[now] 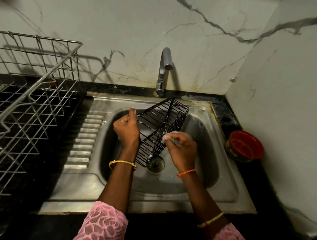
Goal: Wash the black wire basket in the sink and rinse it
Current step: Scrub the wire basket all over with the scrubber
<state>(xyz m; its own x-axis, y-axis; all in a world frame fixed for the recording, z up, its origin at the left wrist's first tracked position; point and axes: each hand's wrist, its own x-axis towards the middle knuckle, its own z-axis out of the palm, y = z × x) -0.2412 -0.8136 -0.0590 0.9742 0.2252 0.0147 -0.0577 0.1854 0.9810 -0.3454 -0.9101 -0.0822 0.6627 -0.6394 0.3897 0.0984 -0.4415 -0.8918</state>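
At the centre of the frame the black wire basket (160, 131) is held tilted over the bowl of the steel sink (203, 160), its lower corner just above the drain (155, 163). The left hand (128, 129) grips the basket's left edge with curled fingers, thumb raised. The right hand (182, 149) pinches a small soapy scrubber (168, 137) (pale, foamy, its exact kind too blurred to tell) against the basket's right side, where white suds cling to the wires. The tap (164, 71) stands above at the back edge of the sink, with no stream visible from its spout. At the left of the frame a metal dish rack (29, 99) sits on the dark counter (273, 187). At the right edge, a red round container (244, 148) rests on the counter beside the sink.
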